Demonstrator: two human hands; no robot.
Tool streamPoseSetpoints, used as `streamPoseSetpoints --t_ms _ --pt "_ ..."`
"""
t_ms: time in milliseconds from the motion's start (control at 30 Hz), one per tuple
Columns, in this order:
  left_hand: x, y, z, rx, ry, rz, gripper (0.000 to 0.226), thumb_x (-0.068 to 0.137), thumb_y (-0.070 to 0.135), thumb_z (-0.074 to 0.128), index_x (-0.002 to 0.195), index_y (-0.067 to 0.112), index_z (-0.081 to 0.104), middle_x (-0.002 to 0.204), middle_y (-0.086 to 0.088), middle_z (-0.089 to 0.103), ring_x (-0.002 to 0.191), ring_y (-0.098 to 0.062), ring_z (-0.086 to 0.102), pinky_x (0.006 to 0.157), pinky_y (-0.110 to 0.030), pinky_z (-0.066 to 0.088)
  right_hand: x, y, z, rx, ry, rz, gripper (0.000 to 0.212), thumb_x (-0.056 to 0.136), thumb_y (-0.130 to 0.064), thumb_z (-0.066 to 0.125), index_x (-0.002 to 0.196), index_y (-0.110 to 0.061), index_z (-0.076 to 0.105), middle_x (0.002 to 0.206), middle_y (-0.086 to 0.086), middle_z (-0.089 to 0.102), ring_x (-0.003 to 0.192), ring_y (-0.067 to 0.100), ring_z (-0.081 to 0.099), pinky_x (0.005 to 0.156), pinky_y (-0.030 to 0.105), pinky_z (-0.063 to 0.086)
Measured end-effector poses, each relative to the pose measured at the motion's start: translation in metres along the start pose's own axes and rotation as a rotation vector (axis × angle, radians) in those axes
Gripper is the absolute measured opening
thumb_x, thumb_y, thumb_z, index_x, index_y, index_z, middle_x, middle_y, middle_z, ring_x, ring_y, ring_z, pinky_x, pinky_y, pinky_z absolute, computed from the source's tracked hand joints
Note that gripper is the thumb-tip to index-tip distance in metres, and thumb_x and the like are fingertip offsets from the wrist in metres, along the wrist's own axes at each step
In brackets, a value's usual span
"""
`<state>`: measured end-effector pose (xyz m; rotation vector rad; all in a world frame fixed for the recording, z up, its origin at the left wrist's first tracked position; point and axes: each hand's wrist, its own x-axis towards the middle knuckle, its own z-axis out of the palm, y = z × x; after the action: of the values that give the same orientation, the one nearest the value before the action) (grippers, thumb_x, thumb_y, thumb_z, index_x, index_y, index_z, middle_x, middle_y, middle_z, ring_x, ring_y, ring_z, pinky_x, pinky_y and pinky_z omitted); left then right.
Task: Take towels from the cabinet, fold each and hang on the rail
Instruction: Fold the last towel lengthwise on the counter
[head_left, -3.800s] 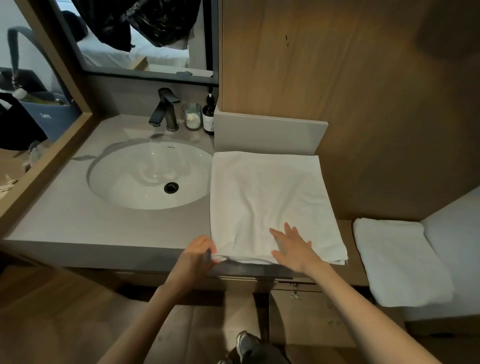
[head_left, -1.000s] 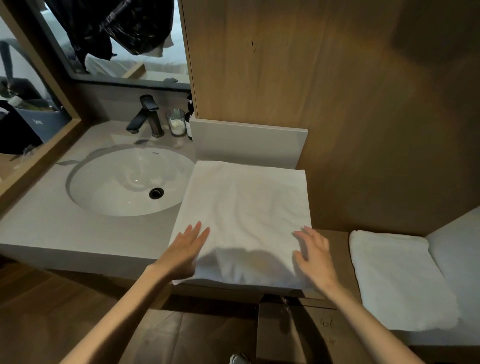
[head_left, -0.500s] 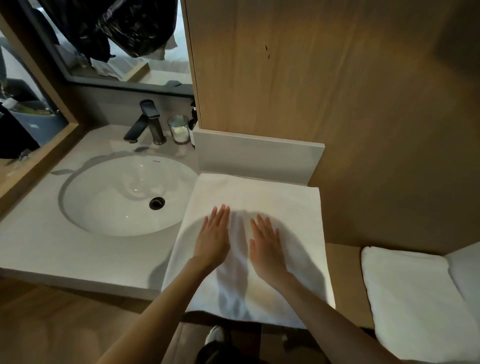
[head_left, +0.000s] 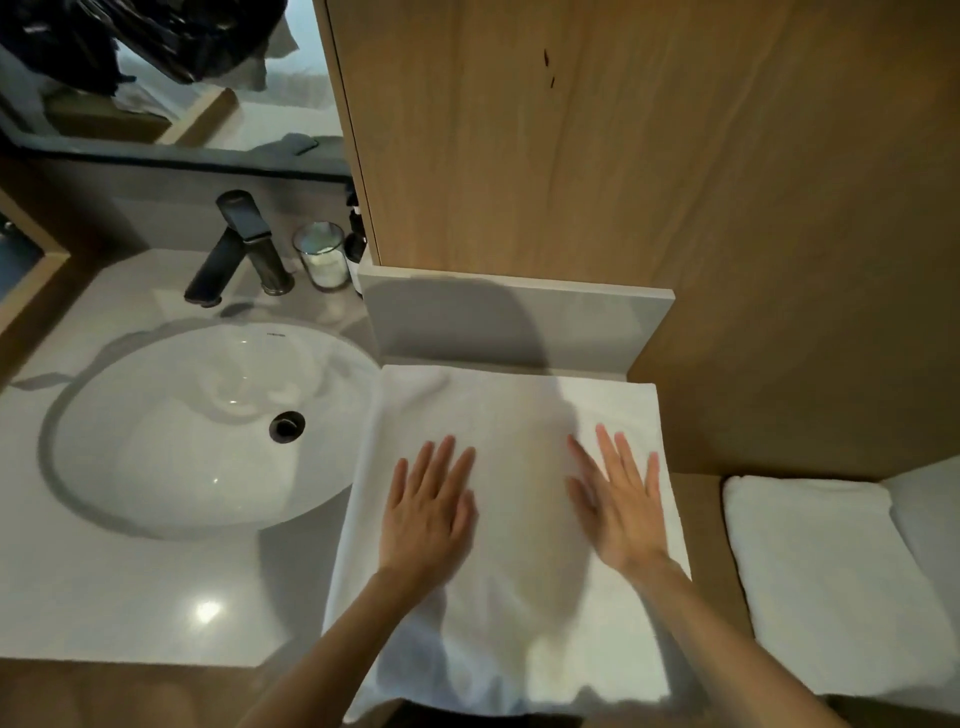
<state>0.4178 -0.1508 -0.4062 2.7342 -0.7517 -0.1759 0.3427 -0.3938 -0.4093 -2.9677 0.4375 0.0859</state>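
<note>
Grey stone surface (head_left: 104, 597), round white sink (head_left: 182, 447) alongside.
Left hand (head_left: 428, 514), right hand (head_left: 621, 512) flat on folded white towel (head_left: 519, 410), fingers (head_left: 605, 449) straight, gripping nothing.

Left hand (head_left: 428, 512) and right hand (head_left: 621, 512) lie flat, apart.

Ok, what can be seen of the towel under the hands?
The towel is white, terry-looking, spread in a rectangle, flat on the counter right of the sink. Its far edge lies by the grey upstand; its near edge overhangs the counter front. The left hand and right hand rest flat on it, fingers straight.
</note>
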Motion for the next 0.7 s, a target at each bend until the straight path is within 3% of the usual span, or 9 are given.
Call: streamPoseSetpoints --t_ms 67,133,233,367,433,500,533,600,700 --pt "0.001 0.001 -0.001 0.008 0.015 -0.016 0.051 0.1 0.043 0.018 0.151 0.036 0.016 0.161 0.007 0.008 0.148 -0.016 0.003 0.118 -0.041 0.005 0.003 0.013 -0.003 0.011 -0.009 0.052 0.061 0.094 -0.062 -0.006 0.152 -0.044 0.004 0.162 -0.007 -0.004 0.149 0.018 -0.012 0.118 0.051 -0.008" --pt "0.011 -0.002 -0.007 0.008 0.074 -0.007 0.042 0.098 0.039 0.032 0.138 0.031 0.043 0.147 0.005 0.04 0.131 -0.024 0.041 0.108 -0.04 0.028 0.008 0.013 -0.002 0.012 0.006 0.128 0.063 0.092 -0.061 -0.011 0.152 -0.043 -0.001 0.162 -0.008 -0.01 0.147 0.017 -0.019 0.117 0.052 -0.012" --pt "0.046 -0.007 -0.014 -0.004 0.166 0.079 0.025 0.096 0.026 0.044 0.118 0.021 0.056 0.122 0.003 0.053 0.106 -0.024 0.055 0.097 -0.038 0.04 0.024 -0.01 -0.006 0.073 0.045 0.172 0.071 0.093 -0.055 -0.016 0.155 -0.031 0.008 0.163 -0.001 -0.001 0.148 0.022 -0.014 0.117 0.052 -0.013" --pt "0.091 0.007 -0.013 -0.017 0.061 0.139 0.045 0.101 0.026 0.035 0.145 0.02 0.039 0.153 -0.003 0.035 0.142 -0.027 0.029 0.118 -0.045 0.016 0.056 -0.067 -0.005 0.295 0.082 0.044 0.058 0.1 -0.045 0.008 0.153 -0.029 0.024 0.162 0.0 0.014 0.15 0.023 0.004 0.117 0.051 -0.009" --pt "0.1 0.008 -0.006 0.028 -0.019 0.133 0.053 0.101 0.038 0.016 0.152 0.025 0.021 0.16 0.001 0.011 0.148 -0.023 0.007 0.12 -0.042 0.0 0.064 -0.079 0.007 0.325 0.094 0.043 0.055 0.102 -0.046 0.007 0.152 -0.031 0.025 0.162 -0.001 0.012 0.15 0.023 0.006 0.117 0.053 -0.005" --pt "0.102 0.0 -0.001 0.053 -0.035 0.09 0.055 0.099 0.045 0.009 0.153 0.032 0.012 0.161 0.005 -0.002 0.148 -0.018 -0.007 0.12 -0.041 -0.007 0.067 -0.067 0.013 0.312 0.115 -0.179 0.054 0.103 -0.051 0.018 0.153 -0.03 0.024 0.163 0.0 0.009 0.15 0.025 0.006 0.12 0.048 -0.004" --pt "0.102 -0.004 0.0 0.045 -0.022 0.075 0.054 0.099 0.046 0.011 0.152 0.035 0.013 0.161 0.006 -0.003 0.148 -0.017 -0.009 0.12 -0.041 -0.007 0.066 -0.059 0.015 0.502 0.122 -0.27 0.057 0.102 -0.054 0.024 0.153 -0.03 0.022 0.163 -0.001 0.005 0.15 0.025 0.004 0.121 0.045 -0.003" --pt "0.101 -0.012 -0.003 0.033 -0.006 0.05 0.052 0.099 0.047 0.015 0.151 0.039 0.015 0.161 0.006 -0.002 0.148 -0.016 -0.01 0.12 -0.04 -0.005 0.068 -0.039 0.008 0.219 0.062 -0.28 0.06 0.1 -0.06 0.012 0.154 -0.035 0.013 0.163 -0.005 -0.002 0.15 0.024 -0.003 0.121 0.047 -0.003" --pt "0.099 -0.026 -0.011 0.013 0.013 -0.01 0.051 0.1 0.047 0.016 0.151 0.041 0.013 0.161 0.004 -0.006 0.147 -0.015 -0.015 0.12 -0.036 -0.008 0.069 -0.011 -0.004 0.12 0.033 -0.019 0.062 0.095 -0.063 -0.007 0.152 -0.043 0.001 0.162 -0.011 -0.01 0.149 0.018 -0.013 0.12 0.047 -0.007"
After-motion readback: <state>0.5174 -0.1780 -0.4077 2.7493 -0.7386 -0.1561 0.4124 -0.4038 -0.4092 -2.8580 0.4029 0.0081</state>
